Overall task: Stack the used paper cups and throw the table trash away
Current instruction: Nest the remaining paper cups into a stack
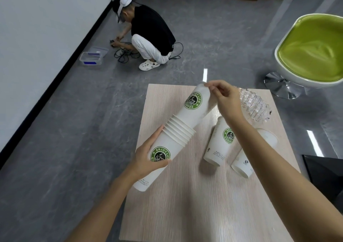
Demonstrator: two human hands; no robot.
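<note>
Cups nested into one long stack of paper cups (187, 115) hang tilted above the wooden surface (185, 214), a run of rims bunched at mid-length. The left hand (146, 158) grips the near end, its fingers (156, 138) and thumb wrapped round the green-logo cup. The right hand (226, 100) is at the far, narrow end, its fingertips curled and pinching the tip of the stack. Two loose cups lie on their sides on the surface to the right of the stack – one (217, 145) with its logo up, another (241, 165) just beside it – and their insides cannot be seen. A third cup (269, 138) shows partly behind the right forearm. A crushed clear bottle (254, 104) lies at the far right corner. On the floor beyond, a crouching person (148, 28) handles cables near a clear plastic box (92, 57) holding something blue; a green chair (311, 49) stands to the right.
</note>
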